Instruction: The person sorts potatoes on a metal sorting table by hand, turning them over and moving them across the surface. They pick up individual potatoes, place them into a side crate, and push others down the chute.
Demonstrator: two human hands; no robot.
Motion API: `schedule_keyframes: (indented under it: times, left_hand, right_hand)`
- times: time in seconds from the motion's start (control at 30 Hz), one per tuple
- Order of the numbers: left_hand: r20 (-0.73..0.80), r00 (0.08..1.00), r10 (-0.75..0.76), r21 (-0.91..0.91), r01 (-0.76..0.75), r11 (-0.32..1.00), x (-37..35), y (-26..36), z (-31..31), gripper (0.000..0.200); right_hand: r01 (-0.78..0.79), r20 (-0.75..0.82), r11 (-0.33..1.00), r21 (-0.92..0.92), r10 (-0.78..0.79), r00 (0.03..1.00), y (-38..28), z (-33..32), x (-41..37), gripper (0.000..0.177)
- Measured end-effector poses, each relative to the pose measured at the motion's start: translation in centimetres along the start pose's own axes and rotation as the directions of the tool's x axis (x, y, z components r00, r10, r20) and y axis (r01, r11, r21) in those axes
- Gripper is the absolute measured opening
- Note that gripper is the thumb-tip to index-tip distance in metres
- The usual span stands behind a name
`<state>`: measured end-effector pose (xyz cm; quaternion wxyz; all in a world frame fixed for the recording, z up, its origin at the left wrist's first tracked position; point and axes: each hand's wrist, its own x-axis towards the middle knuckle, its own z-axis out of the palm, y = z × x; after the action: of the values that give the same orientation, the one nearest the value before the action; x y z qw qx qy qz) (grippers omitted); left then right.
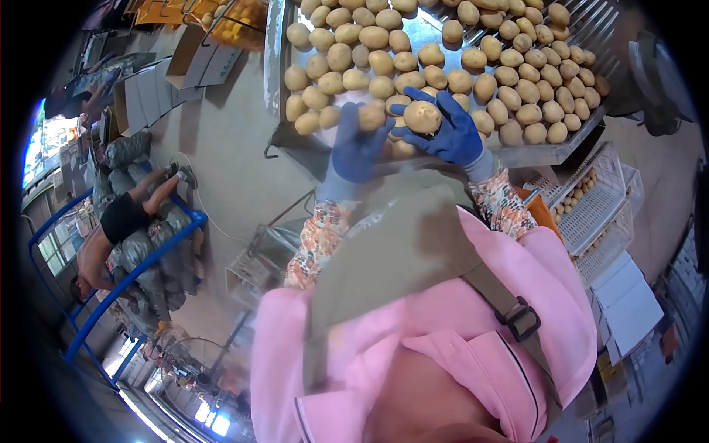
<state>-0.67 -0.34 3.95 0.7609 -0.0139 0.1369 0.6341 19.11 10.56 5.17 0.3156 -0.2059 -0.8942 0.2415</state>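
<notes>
Both my hands wear blue gloves and are at the near edge of a metal sorting table (275, 66) covered with potatoes. A pale round potato (422, 117) with a rough, knobbly top rests in my right hand (456, 136), the fingers and thumb curled about it. My left hand (354, 151) is closed round another potato (371, 117), which is slightly blurred. Just beyond the gloves, loose potatoes (374, 37) lie in a single spread layer. On the table's right side more potatoes (529, 90) sit close together in rows.
White plastic crates (591, 214), one with potatoes, stand at the right below the table. Cardboard boxes (148, 92) are at the upper left. A person (122, 214) bends over filled sacks (151, 251) beside a blue rail (133, 288). Another person's arm (646, 74) shows at the right.
</notes>
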Motion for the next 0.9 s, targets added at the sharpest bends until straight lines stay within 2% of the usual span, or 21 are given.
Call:
schedule_keyframes:
  times: [0.07, 0.1, 0.13, 0.2, 0.23, 0.27, 0.3, 0.37, 0.4, 0.43, 0.47, 0.5, 0.53, 0.6, 0.63, 0.67, 0.7, 0.73, 0.8, 0.83, 0.9]
  left_hand:
    - [-0.229, 0.925, 0.304, 0.548, -0.135, 0.825, -0.8, -0.7, 0.9, 0.046]
    - [-0.224, 0.926, 0.303, 0.549, -0.136, 0.825, -1.0, -0.3, 1.4, 0.046]
    - [-0.291, 0.943, 0.159, 0.301, -0.067, 0.951, -1.2, 0.3, 1.7, 0.045]
    - [-0.314, 0.949, -0.001, 0.031, 0.012, 0.999, -1.7, 0.1, 1.8, 0.044]
    - [-0.246, 0.935, 0.254, 0.476, -0.112, 0.872, -1.9, -0.9, 1.5, 0.041]
    - [-0.062, 0.898, 0.436, 0.811, -0.209, 0.546, -2.1, -1.3, 1.1, 0.038]
    - [0.153, 0.878, 0.453, 0.969, -0.224, 0.108, -2.2, -0.5, -0.2, 0.034]
    - [0.129, 0.844, 0.52, 0.977, -0.197, 0.077, -1.7, 0.4, 0.5, 0.025]
    - [0.1, 0.825, 0.556, 0.975, -0.192, 0.109, -1.5, 0.5, 1.2, 0.023]
    - [0.078, 0.812, 0.578, 0.972, -0.191, 0.136, -1.1, 0.3, 2.0, 0.021]
    - [0.091, 0.79, 0.606, 0.979, -0.183, 0.092, -0.9, -0.1, 2.9, 0.022]
    - [0.015, 0.809, 0.588, 0.963, -0.17, 0.21, -0.9, -1.0, 4.3, 0.024]
    - [-0.063, 0.819, 0.57, 0.937, -0.148, 0.317, -0.9, -1.7, 5.5, 0.028]
    - [-0.039, 0.856, 0.515, 0.995, 0.081, -0.061, -0.9, -2.9, 6.4, 0.035]
    - [0.003, 0.938, 0.346, 0.983, 0.06, -0.171, -1.2, -3.1, 6.4, 0.041]
    - [0.146, 0.968, 0.206, 0.964, -0.093, -0.247, -1.3, -3.4, 6.7, 0.04]
    - [0.123, 0.974, 0.188, 0.984, -0.095, -0.149, -1.1, -3.5, 6.5, 0.04]
    - [0.099, 0.981, 0.169, 0.995, -0.092, -0.049, -0.9, -3.5, 6.3, 0.039]
    - [0.044, 0.968, 0.247, 0.999, -0.044, -0.003, -0.1, -3.4, 5.9, 0.038]
    - [0.074, 0.962, 0.263, 0.995, -0.053, -0.084, 0.3, -3.3, 5.5, 0.036]
    - [0.091, 0.976, 0.198, 0.979, -0.052, -0.197, 1.1, -3.5, 3.9, 0.038]
  right_hand:
    - [-0.069, -0.004, 0.984, 0.163, 0.071, 0.998, -0.5, 0.3, -0.3, 0.051]
    - [-0.134, -0.015, 0.943, 0.304, 0.146, 0.989, -0.9, 0.4, -0.4, 0.051]
    - [-0.192, -0.014, 0.877, 0.44, 0.22, 0.975, -1.4, 0.5, -0.5, 0.051]
    - [-0.258, 0.003, 0.736, 0.625, 0.329, 0.944, -2.2, 0.9, -0.5, 0.051]
    - [-0.271, 0.006, 0.68, 0.681, 0.365, 0.931, -2.6, 1.1, -0.5, 0.051]
    - [-0.305, 0.125, 0.425, 0.852, 0.401, 0.907, -3.1, 1.3, -0.7, 0.055]
    - [-0.315, 0.236, 0.138, 0.939, 0.408, 0.882, -3.3, 1.1, -1.2, 0.058]
    - [-0.316, 0.24, 0.272, 0.909, 0.28, 0.93, -0.1, 3.8, -3.7, 0.04]
    - [-0.378, 0.327, 0.145, 0.914, 0.288, 0.9, 0.0, 4.6, -3.9, 0.049]
    - [-0.209, 0.14, 0.547, 0.811, 0.165, 0.976, -0.5, 4.8, -4.0, 0.036]
    - [-0.302, 0.204, 0.43, 0.851, 0.258, 0.944, -1.4, 5.0, -3.6, 0.032]
    - [-0.375, 0.266, 0.296, 0.879, 0.348, 0.899, -2.2, 5.2, -3.2, 0.029]
    - [-0.408, 0.59, -0.44, 0.8, 0.451, 0.67, -4.1, 5.1, -2.4, 0.03]
    - [-0.325, 0.561, -0.482, 0.814, 0.507, 0.654, -6.6, 3.2, -1.3, 0.036]
    - [-0.293, 0.564, -0.527, 0.798, 0.481, 0.671, -6.7, 2.5, -0.9, 0.042]
    - [-0.149, 0.399, -0.45, 0.881, 0.533, 0.746, -5.5, 5.0, -1.8, 0.035]
    - [0.011, 0.219, -0.373, 0.928, 0.567, 0.794, -4.4, 7.4, -2.6, 0.027]
    - [-0.158, 0.168, -0.064, 0.985, 0.502, 0.848, -2.6, 7.1, -3.2, 0.029]
    - [-0.327, -0.179, 0.517, 0.791, 0.708, 0.683, -3.3, 7.5, -5.6, 0.056]
    - [-0.329, -0.183, 0.514, 0.792, 0.714, 0.676, -2.1, 6.8, -6.0, 0.056]
    - [-0.275, -0.447, 0.808, 0.52, 0.532, 0.719, 0.4, 5.1, -6.6, 0.049]
